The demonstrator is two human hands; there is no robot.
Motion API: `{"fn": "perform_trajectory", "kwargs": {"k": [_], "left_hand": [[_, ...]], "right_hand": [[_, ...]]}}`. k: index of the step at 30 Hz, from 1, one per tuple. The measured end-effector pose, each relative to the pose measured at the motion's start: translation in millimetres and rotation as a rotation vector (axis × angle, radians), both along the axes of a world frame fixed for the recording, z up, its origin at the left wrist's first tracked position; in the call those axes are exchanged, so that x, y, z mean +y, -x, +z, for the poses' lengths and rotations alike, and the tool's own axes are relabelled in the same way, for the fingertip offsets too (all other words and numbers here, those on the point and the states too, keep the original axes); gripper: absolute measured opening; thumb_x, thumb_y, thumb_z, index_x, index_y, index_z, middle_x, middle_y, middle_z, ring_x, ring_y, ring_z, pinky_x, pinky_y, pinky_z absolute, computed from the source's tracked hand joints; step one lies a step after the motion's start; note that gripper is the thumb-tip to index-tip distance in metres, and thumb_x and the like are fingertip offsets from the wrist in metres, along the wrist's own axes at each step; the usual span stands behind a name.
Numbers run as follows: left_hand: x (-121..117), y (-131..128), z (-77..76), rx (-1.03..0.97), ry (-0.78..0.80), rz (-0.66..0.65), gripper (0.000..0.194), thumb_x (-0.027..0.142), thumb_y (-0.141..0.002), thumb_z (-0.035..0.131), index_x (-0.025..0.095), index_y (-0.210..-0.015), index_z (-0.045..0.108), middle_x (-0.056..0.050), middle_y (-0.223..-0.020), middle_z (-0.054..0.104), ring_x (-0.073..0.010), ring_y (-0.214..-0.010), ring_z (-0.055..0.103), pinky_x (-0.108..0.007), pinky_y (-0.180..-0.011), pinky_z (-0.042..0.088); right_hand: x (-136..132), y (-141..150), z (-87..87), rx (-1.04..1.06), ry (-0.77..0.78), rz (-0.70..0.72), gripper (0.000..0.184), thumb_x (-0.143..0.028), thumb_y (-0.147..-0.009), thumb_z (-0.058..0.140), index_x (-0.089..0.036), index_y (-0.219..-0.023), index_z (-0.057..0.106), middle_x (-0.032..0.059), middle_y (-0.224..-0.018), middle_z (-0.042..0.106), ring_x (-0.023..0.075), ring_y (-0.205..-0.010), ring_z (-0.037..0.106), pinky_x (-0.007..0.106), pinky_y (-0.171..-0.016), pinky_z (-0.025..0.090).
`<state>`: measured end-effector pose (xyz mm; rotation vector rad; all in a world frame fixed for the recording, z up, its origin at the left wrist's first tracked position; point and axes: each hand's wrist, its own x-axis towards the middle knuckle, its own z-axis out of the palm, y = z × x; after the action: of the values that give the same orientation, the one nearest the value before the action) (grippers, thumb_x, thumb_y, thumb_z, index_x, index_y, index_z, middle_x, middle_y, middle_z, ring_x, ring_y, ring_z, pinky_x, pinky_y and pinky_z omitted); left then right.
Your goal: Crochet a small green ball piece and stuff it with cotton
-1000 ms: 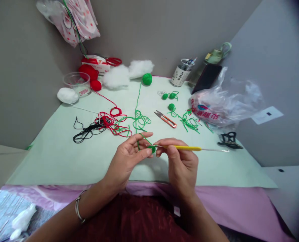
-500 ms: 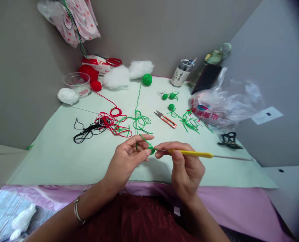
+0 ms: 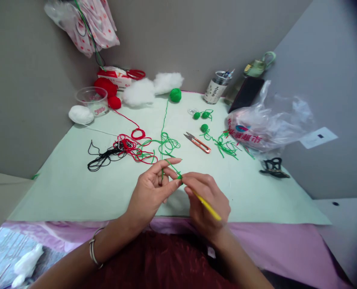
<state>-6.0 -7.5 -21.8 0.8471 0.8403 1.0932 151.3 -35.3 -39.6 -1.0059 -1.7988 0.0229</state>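
My left hand (image 3: 149, 186) pinches a small green crochet piece (image 3: 180, 178) between thumb and finger, with green yarn (image 3: 174, 167) looped over its raised index finger. Closed around a yellow-handled crochet hook (image 3: 207, 205) is my right hand (image 3: 210, 200), its fingertips touching the piece. The hook's tip is hidden at the fingertips. Loose green yarn (image 3: 169, 141) lies beyond my hands, and a strand runs back to a green yarn ball (image 3: 175, 95).
Orange-handled thread snips (image 3: 198, 142) lie past my right hand, near small green crocheted balls (image 3: 204, 128) and yarn scraps (image 3: 226, 146). Red yarn (image 3: 130, 146) and black yarn (image 3: 103, 157) tangle at left. A plastic bag (image 3: 256, 124) and black hair claw (image 3: 274, 167) sit at right.
My right hand has turned and drawn in closer to the left, and the hook's yellow handle has swung from nearly level to pointing down toward me. The left hand has barely moved.
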Motion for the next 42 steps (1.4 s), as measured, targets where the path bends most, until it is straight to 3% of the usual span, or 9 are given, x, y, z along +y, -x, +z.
{"fn": "perform_trajectory", "kwargs": {"k": [5, 11, 16, 21, 25, 28, 32, 36, 42], "left_hand": [[4, 1, 5.9, -0.264, 0.271, -0.168, 0.039, 0.024, -0.082, 0.089, 0.017, -0.119, 0.080, 0.010, -0.065, 0.047, -0.0002, -0.045, 0.017, -0.012, -0.039, 0.023], [8, 1, 9.4, -0.238, 0.212, -0.096, 0.034, 0.018, -0.077, 0.090, 0.019, -0.110, 0.083, 0.007, -0.074, 0.056, 0.0020, -0.044, 0.022, -0.012, -0.038, 0.024], [3, -5, 6.9, -0.135, 0.119, -0.026, 0.042, 0.016, -0.072, 0.092, 0.021, -0.113, 0.083, 0.002, -0.086, 0.066, -0.0009, -0.049, 0.038, -0.015, -0.042, 0.035], [5, -5, 3.9, -0.234, 0.216, -0.085, 0.040, 0.020, -0.074, 0.092, 0.020, -0.114, 0.083, 0.006, -0.073, 0.056, 0.0010, -0.045, 0.027, -0.013, -0.040, 0.029], [10, 0, 2.6, -0.301, 0.277, -0.121, 0.026, 0.022, -0.079, 0.090, 0.016, -0.104, 0.085, 0.008, -0.069, 0.047, 0.0012, -0.046, 0.018, -0.011, -0.040, 0.024], [10, 2, 2.3, -0.257, 0.212, -0.064, 0.020, 0.021, -0.080, 0.089, 0.017, -0.100, 0.086, 0.005, -0.072, 0.053, -0.0002, -0.050, 0.031, -0.011, -0.047, 0.034], [7, -1, 1.6, -0.149, 0.116, -0.043, 0.023, 0.021, -0.080, 0.089, 0.021, -0.102, 0.086, -0.001, -0.085, 0.069, -0.0110, -0.082, 0.062, -0.020, -0.081, 0.051], [6, -1, -0.8, -0.097, 0.104, -0.055, 0.033, 0.024, -0.076, 0.092, 0.023, -0.109, 0.085, -0.002, -0.091, 0.071, -0.0159, -0.090, 0.063, -0.028, -0.090, 0.049], [6, 3, -1.5, -0.052, 0.054, -0.054, 0.030, 0.024, -0.079, 0.089, 0.026, -0.108, 0.086, 0.001, -0.086, 0.064, -0.0137, -0.087, 0.059, -0.025, -0.085, 0.047]], "right_hand": [[0, 1, -5.0, 0.097, -0.020, -0.052, 0.035, -0.011, -0.100, 0.063, -0.029, -0.127, 0.075, 0.0082, -0.108, 0.077, 0.0226, -0.095, 0.075, 0.037, -0.077, 0.064], [11, 1, 13.1, 0.632, 0.284, 0.111, 0.022, -0.022, -0.106, 0.057, -0.023, -0.101, 0.078, 0.0031, -0.085, 0.074, 0.0155, -0.067, 0.068, 0.031, -0.061, 0.058], [9, 4, 11.9, 0.433, 0.216, 0.125, 0.024, -0.014, -0.103, 0.060, -0.027, -0.112, 0.078, 0.0033, -0.096, 0.079, 0.0179, -0.084, 0.074, 0.034, -0.074, 0.063], [3, 2, 0.1, 0.101, 0.023, -0.005, 0.037, -0.010, -0.099, 0.067, -0.030, -0.127, 0.076, 0.0080, -0.114, 0.078, 0.0217, -0.101, 0.076, 0.036, -0.080, 0.066], [6, -1, 4.7, 0.330, 0.126, 0.015, 0.027, -0.012, -0.101, 0.063, -0.028, -0.116, 0.079, 0.0054, -0.096, 0.077, 0.0192, -0.086, 0.075, 0.034, -0.073, 0.064], [12, -2, 11.5, 0.655, 0.314, 0.114, 0.021, -0.020, -0.105, 0.059, -0.025, -0.104, 0.080, 0.0026, -0.087, 0.073, 0.0148, -0.069, 0.069, 0.030, -0.063, 0.059], [14, 2, 14.0, 0.644, 0.376, 0.184, 0.018, -0.020, -0.102, 0.064, -0.025, -0.101, 0.082, 0.0034, -0.095, 0.078, 0.0146, -0.076, 0.070, 0.029, -0.069, 0.060], [11, 2, 11.3, 0.667, 0.395, 0.141, 0.018, -0.022, -0.103, 0.064, -0.026, -0.103, 0.082, 0.0016, -0.093, 0.079, 0.0135, -0.075, 0.070, 0.028, -0.070, 0.059], [11, -4, 8.0, 0.840, 0.494, 0.270, 0.023, -0.030, -0.108, 0.057, -0.025, -0.104, 0.079, 0.0031, -0.096, 0.080, 0.0134, -0.075, 0.074, 0.029, -0.071, 0.062]]}}
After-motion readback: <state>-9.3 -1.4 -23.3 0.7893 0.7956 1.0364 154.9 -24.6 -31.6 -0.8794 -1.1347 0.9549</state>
